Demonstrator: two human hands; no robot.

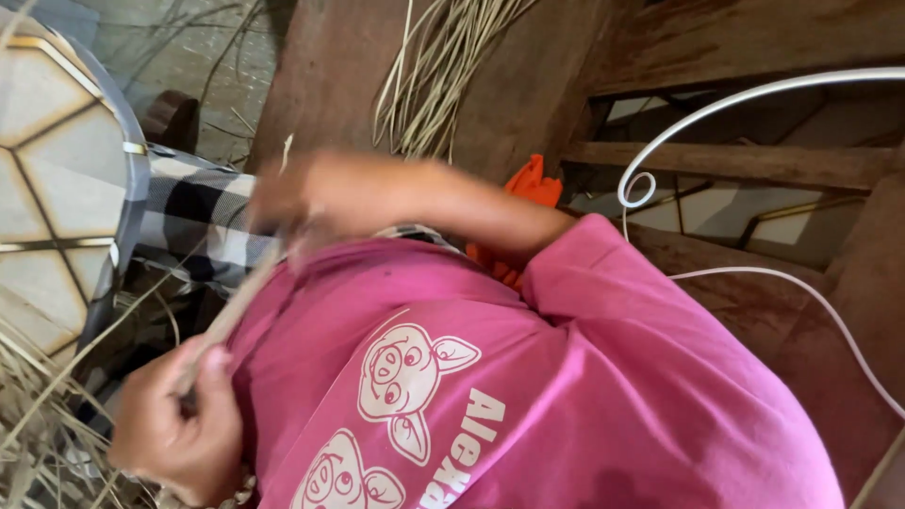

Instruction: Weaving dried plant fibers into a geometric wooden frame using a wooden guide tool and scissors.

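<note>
A person in a pink shirt [566, 396] grips a thin pale strip [231, 316] at both ends: one hand [179, 424] closed around its lower end, the other hand [287, 203] (blurred) clasping the upper, near a bundle of reeds [434, 75].

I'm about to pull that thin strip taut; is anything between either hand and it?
Nothing visible. The left hand already pinches the strip at its lower end. The strip runs up to the right hand, which is too blurred to show its grip. The loose reeds lie off to the side.
</note>
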